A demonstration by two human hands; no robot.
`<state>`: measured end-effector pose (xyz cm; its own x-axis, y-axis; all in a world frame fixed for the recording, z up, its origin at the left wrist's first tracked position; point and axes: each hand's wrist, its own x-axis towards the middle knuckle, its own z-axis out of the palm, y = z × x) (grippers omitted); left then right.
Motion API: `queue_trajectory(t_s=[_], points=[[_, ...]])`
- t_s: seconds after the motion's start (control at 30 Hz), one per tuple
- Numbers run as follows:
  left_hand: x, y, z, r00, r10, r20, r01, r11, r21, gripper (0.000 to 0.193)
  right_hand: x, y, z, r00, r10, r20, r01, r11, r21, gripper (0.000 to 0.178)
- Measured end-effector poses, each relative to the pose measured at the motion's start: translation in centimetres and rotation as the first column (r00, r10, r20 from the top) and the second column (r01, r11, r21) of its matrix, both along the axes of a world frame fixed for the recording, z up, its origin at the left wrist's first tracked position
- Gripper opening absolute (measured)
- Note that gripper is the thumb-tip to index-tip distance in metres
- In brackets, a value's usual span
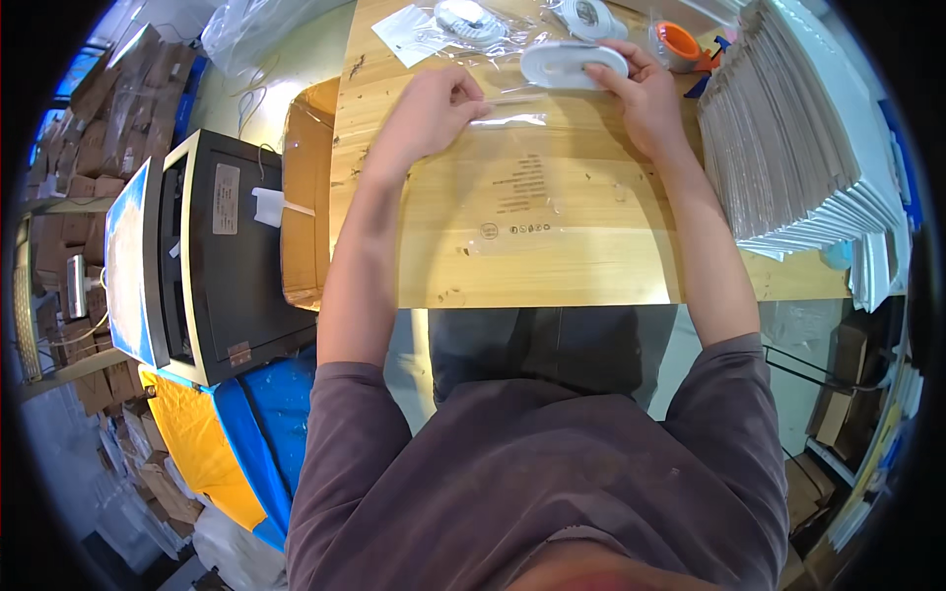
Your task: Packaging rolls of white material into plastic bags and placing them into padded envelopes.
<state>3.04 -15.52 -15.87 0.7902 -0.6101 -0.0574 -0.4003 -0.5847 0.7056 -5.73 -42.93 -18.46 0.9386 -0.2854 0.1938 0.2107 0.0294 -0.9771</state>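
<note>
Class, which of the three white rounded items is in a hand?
The oval item in the right hand; the other two, the left coil and right coil, lie farther back on the table.

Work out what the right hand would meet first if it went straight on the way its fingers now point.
Carrying the white oval item, the right hand would probably meet the bagged white coil ahead first, though its height above the table is unclear.
</note>
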Motion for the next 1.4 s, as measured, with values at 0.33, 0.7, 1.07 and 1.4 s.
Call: queue_trajectory(t_s=[0.33, 0.7, 1.07, 1.4], points=[[-0.1, 0.4, -0.7, 0.959, -0.123, -0.255, 0.036, 0.946, -0.321, 0.011, -0.6, 1.3, 2.4, 0.993, -0.042, -0.109, 0.067, 0.968, 0.240, 0.032], [-0.1, -0.4, -0.7, 0.993, -0.064, -0.097, 0.044, 0.981, -0.191, 0.013, 0.5, 2.1, 1.8, 0.995, -0.086, -0.044, 0.096, 0.921, 0.378, 0.028], [-0.2, -1.2, -1.7, 0.991, -0.131, -0.022, 0.122, 0.966, -0.229, 0.004, -0.6, 0.6, -0.5, 0.999, -0.046, -0.001, 0.041, 0.880, 0.473, 0.023], [-1.4, -2.2, 0.0, 0.972, -0.156, -0.175, 0.110, 0.963, -0.248, 0.017, 0.0, 0.0, 0.3, 0.985, -0.058, 0.165, -0.002, 0.939, 0.345, 0.025]])
